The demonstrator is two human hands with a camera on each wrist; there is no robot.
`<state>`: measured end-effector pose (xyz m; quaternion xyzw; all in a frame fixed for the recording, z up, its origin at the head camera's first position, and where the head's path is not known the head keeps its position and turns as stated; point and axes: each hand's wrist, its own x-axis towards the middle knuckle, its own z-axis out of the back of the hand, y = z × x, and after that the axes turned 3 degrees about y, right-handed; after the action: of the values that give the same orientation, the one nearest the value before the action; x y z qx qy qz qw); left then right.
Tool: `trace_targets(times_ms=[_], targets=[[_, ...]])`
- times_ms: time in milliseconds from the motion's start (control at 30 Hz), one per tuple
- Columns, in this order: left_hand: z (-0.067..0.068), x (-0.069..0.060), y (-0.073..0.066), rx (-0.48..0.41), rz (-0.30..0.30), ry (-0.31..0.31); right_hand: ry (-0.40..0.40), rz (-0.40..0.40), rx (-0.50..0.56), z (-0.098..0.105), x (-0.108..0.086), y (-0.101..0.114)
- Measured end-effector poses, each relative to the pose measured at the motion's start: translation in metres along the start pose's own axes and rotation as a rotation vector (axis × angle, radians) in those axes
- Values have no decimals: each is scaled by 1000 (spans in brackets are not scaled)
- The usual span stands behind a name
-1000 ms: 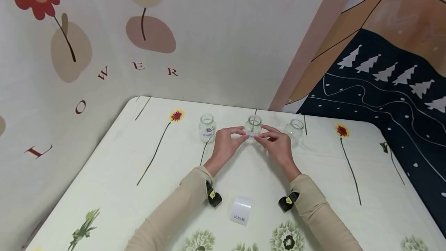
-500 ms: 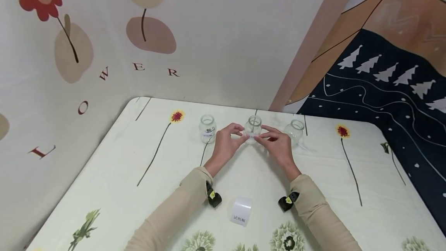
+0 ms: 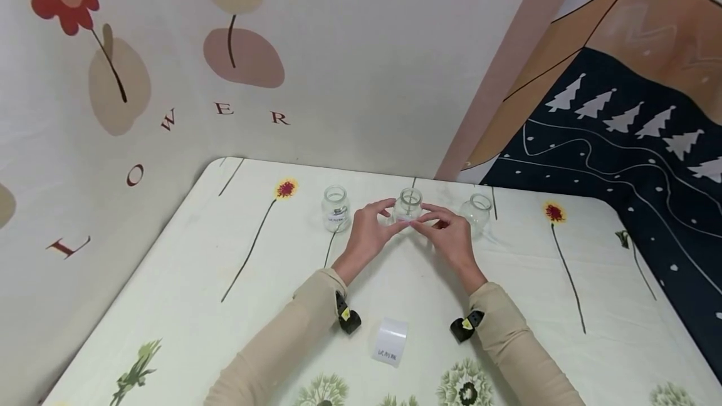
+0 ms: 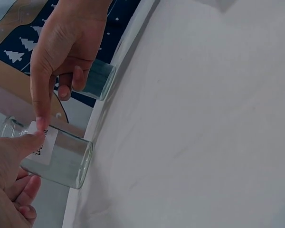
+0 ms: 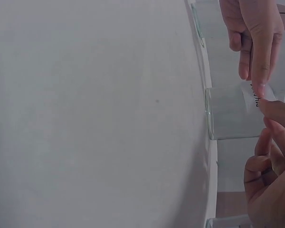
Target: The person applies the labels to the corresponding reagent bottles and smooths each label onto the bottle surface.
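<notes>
A clear glass jar (image 3: 409, 200) stands upright near the table's back edge, between both hands. My left hand (image 3: 366, 234) grips its left side, the thumb pressing the front. From the other side my right hand (image 3: 450, 238) holds it likewise, and the two thumb tips nearly meet. Under the thumbs lies a white label (image 4: 49, 151) with dark handwriting, partly covered, as the left wrist view shows. In the right wrist view, the label (image 5: 251, 99) lies against the glass. The fingertips behind the jar are partly hidden.
Left of the hands stands another glass jar (image 3: 335, 205) bearing a written label. A third jar (image 3: 478, 213), with no label visible, is just beyond the right hand. A glossy backing sheet (image 3: 390, 340) with a written label lies between the forearms on the flower-print tablecloth (image 3: 271, 331).
The left thumb has slid slightly right along the label, closer to the right thumb. The jar has shifted a touch leftward. The right hand has hardly moved.
</notes>
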<state>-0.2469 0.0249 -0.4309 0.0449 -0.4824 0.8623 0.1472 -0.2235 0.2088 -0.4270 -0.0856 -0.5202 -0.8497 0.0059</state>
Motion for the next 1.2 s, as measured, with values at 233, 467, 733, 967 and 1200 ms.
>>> trace_targets(times_ms=[233,467,733,967,1200], targets=[[2,0,2,13,-6,30,10,8,8,0,0,1],[4,2,4,10,-6,47,39,0,41,-2,0,4],[6,2,6,7,-24,61,66,12,-13,-3,1,3],[8,1,6,-8,-30,79,64,41,-40,-2,2,0],[11,0,5,-16,-29,93,84,54,-60,2,2,0]])
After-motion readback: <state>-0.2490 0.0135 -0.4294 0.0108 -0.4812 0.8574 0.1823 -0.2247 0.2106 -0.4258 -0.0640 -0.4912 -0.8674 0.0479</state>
